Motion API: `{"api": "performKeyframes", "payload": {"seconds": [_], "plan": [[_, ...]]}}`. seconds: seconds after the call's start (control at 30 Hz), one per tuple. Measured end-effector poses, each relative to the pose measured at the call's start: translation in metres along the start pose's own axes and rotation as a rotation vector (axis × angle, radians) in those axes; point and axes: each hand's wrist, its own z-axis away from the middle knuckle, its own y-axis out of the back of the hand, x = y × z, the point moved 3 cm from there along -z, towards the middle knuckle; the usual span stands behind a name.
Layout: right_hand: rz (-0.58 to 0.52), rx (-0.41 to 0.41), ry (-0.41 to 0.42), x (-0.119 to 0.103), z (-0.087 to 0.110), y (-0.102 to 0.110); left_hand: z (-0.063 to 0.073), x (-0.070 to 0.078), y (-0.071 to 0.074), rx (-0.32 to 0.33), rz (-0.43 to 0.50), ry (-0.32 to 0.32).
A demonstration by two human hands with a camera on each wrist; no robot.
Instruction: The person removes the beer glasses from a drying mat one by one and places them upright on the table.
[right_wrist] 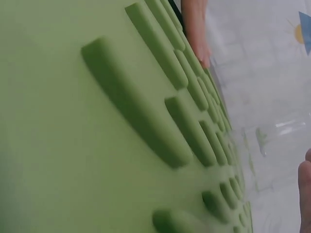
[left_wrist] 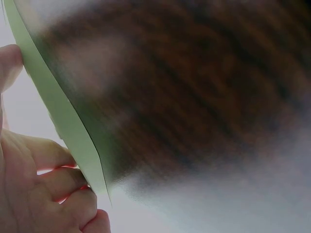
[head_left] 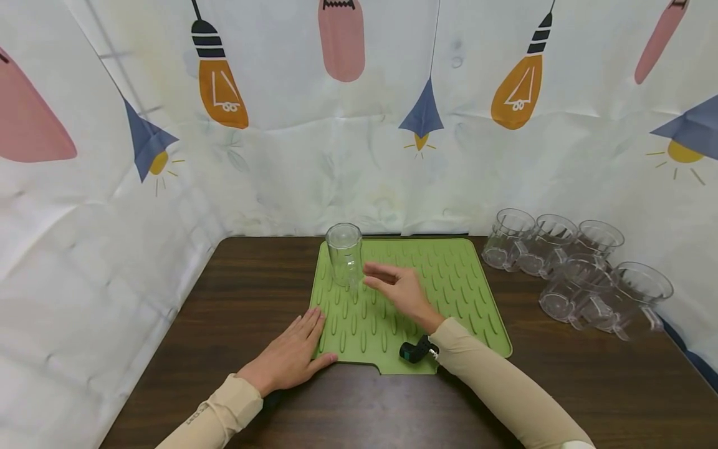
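Note:
A clear mug [head_left: 344, 252] stands upright on the back left of a green ridged mat [head_left: 449, 280], its handle toward the front. Just right of the mug is my right hand [head_left: 399, 288], held over the mat with fingers extended and thumb apart; a small gap shows between fingertips and mug. The right wrist view catches the clear mug [right_wrist: 267, 150] and a bit of my fingers [right_wrist: 305, 182] at its edge. My left hand [head_left: 294, 349] rests flat at the mat's front left corner, fingers straight. In the left wrist view, the mat's edge [left_wrist: 63, 111] runs along those fingers.
Several more clear mugs [head_left: 555, 232] stand grouped on the dark wooden table [head_left: 247, 293], right of the mat. A small black device [head_left: 414, 351] is at my right wrist. White printed curtain [head_left: 291, 168] hangs behind the table and along its left side.

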Motion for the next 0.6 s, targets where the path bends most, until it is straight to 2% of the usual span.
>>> {"api": "performKeyframes", "payload": {"seconds": [0.43, 0.6], "plan": [[0.017, -0.046, -0.002, 0.002, -0.011, -0.020, -0.001, -0.003, -0.002, -0.007, 0.004, 0.008], [0.014, -0.076, 0.028, 0.004, -0.013, -0.028, -0.001, -0.002, -0.002, -0.004, 0.012, 0.005]]}}
